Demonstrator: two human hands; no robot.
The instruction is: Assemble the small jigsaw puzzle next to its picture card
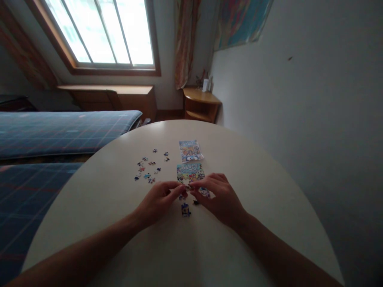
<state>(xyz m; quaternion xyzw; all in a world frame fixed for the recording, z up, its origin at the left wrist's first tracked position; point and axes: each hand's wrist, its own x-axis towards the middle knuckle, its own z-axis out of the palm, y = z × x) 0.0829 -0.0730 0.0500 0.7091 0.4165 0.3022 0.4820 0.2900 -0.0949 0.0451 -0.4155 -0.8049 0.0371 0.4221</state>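
My left hand (161, 198) and my right hand (220, 195) meet over the lower edge of a partly joined jigsaw puzzle (190, 170). Between their fingertips is a small jigsaw piece (188, 187), pinched from both sides; its picture is too small to read. My fingers hide part of the puzzle's lower rows. Just below them lie a dark loose piece (195, 202) and a blue joined bit of puzzle (185, 210). Above the puzzle rests a printed picture sheet (190, 151) with similar colours.
Several loose jigsaw pieces (147, 175) are scattered on the left of the round white table (245, 159). A sofa or bed with blue checked cushions (68, 131) borders the table's left side. The white wall (314, 119) is at the right; a corner shelf (200, 95) stands beyond.
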